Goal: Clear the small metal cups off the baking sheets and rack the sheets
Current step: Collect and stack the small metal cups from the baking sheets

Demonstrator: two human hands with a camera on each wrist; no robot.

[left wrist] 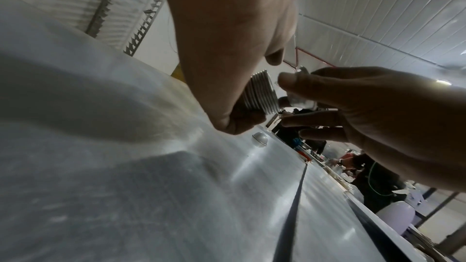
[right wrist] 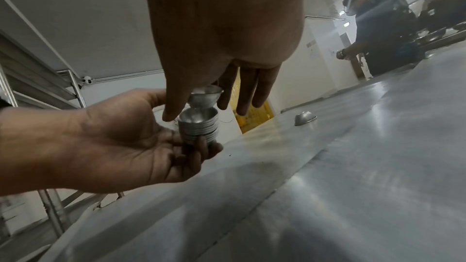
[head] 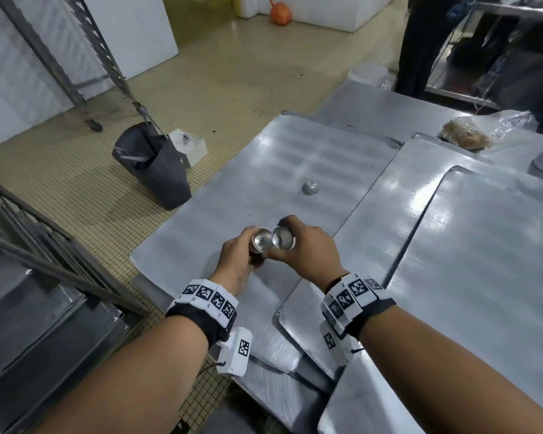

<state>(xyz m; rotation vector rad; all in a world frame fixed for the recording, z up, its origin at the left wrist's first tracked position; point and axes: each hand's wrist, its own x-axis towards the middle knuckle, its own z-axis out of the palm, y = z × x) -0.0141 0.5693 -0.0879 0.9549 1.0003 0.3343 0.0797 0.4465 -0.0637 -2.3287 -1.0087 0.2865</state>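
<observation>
head view: the left hand [head: 237, 260] is holding a stack of small shiny metal cups [head: 261, 242]; the right hand [head: 308, 249] is pinching one shiny cup [head: 283, 239] beside it. another upside-down metal cup [head: 310, 187] is sitting farther away on the flat grey baking sheet [head: 232, 189], a bit to the right.

left wrist view: the stack is lying tilted, its open end facing right.

right wrist view: the pinched cup is hanging just over the stack's mouth.

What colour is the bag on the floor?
The bag is dark grey; the head view shows it best.

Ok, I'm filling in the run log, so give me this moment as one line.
left hand: holds cup stack | right hand: pinches single cup at stack mouth | one cup upside down on baking sheet | sheets unracked
</observation>
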